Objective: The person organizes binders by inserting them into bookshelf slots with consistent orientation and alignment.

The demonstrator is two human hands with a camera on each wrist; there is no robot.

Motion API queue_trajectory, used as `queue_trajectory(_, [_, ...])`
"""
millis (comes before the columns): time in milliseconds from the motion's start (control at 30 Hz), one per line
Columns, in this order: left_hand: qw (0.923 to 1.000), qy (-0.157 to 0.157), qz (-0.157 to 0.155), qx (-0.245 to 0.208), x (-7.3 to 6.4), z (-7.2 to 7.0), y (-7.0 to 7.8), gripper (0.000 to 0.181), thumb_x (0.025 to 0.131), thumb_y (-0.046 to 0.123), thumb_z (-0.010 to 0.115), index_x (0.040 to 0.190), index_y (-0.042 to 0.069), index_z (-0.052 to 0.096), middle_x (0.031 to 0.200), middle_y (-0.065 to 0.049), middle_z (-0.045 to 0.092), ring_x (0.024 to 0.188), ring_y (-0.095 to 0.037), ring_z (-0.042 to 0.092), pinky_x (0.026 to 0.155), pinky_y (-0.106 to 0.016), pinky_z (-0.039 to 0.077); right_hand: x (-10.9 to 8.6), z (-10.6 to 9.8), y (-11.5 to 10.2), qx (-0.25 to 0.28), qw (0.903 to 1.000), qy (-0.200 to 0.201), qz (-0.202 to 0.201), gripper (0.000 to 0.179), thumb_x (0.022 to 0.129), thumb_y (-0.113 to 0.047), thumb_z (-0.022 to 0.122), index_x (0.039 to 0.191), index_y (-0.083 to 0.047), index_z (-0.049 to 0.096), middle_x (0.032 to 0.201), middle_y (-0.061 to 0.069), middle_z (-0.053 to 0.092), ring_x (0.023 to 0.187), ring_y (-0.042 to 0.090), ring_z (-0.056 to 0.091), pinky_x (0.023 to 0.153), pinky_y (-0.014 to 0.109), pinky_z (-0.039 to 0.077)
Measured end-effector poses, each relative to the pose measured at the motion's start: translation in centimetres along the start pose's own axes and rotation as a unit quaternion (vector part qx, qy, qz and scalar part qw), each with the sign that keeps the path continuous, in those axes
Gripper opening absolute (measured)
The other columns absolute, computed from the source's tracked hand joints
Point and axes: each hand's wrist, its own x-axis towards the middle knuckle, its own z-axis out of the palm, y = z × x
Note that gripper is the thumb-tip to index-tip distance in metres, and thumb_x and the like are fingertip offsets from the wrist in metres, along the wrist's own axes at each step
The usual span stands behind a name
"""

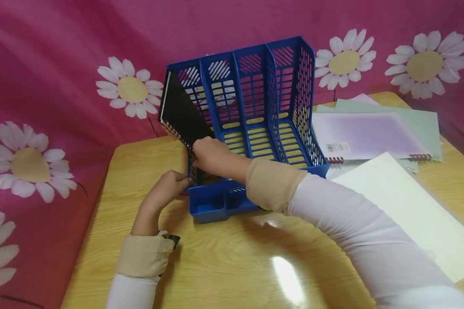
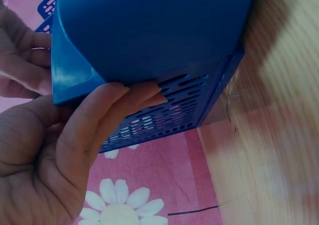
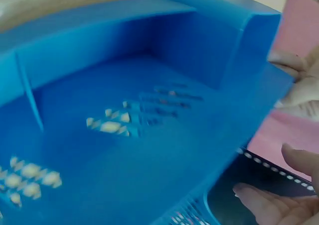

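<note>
A blue plastic file organizer (image 1: 237,103) with upright dividers stands on the table. In its leftmost compartment, a black spiral notebook (image 1: 183,107) leans with its coil toward me. My right hand (image 1: 216,156) reaches over the organizer's front and grips the notebook near its lower coil edge. Thumb and fingers lie on either side of the coil in the right wrist view. Holding the organizer's front left corner is my left hand (image 1: 172,184); its fingers lie along the slotted side wall (image 2: 169,108) in the left wrist view.
A small open bin (image 1: 208,206) projects from the organizer's front. To the right lie a purple spiral notebook (image 1: 365,135), pale green sheets or folders (image 1: 425,124) and a cream-white board or book (image 1: 410,214). Behind the wooden table (image 1: 212,266) hangs a pink flowered cloth (image 1: 232,21).
</note>
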Motion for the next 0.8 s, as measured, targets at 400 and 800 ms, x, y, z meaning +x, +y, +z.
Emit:
queue_trajectory(400, [0.9999,0.009,0.006,-0.001,-0.1,-0.1,0.1,0.038,0.097,0.011,0.044,0.059,0.01,0.041,0.068,-0.005,0.049,0.073,-0.025,0.067,0.071,-0.038,0.058,-2.9,-3.6,1.0,-0.035,0.9988,-0.03,-0.014,0.014,0.093,-0.019,0.059,0.083,-0.009,0.061,0.077,0.004,0.056,0.065,0.016,0.056,0.055,0.028,0.046])
queue_trajectory(800, [0.9999,0.007,-0.006,0.005,0.0,0.1,-0.2,0.036,0.098,0.012,0.044,0.062,0.007,0.047,0.07,-0.005,0.05,0.072,-0.02,0.066,0.071,-0.035,0.058,-7.4,-3.4,4.3,-0.095,0.9928,-0.056,-0.046,0.011,0.085,-0.006,0.06,0.095,-0.003,0.06,0.068,0.002,0.046,0.056,0.015,0.038,0.043,0.026,0.029])
